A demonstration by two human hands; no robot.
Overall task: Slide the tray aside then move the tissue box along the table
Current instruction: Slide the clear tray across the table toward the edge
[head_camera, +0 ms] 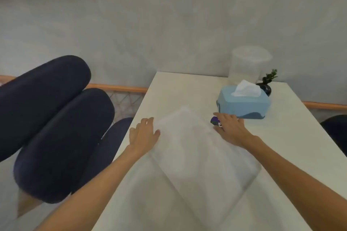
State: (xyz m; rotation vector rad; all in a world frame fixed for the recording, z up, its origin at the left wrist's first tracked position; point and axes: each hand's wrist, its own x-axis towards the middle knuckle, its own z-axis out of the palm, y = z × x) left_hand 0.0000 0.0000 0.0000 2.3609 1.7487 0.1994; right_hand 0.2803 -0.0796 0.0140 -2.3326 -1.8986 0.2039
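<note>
A clear, see-through plastic tray (197, 157) lies skewed in the middle of the white table (293, 137), blurred by motion. My left hand (143, 134) grips its far left edge, thumb laid over the rim. My right hand (230, 127) rests on its far right edge with fingers spread flat. The light blue tissue box (244, 103), with a white tissue sticking out of its top, stands just beyond my right hand toward the back right of the table.
A small purple object (215, 120) peeks out beside my right hand. A clear round container (246, 65) and a small dark vase with a green sprig (267, 85) stand behind the tissue box. Dark blue padded chairs (56, 127) sit left of the table, close to its edge.
</note>
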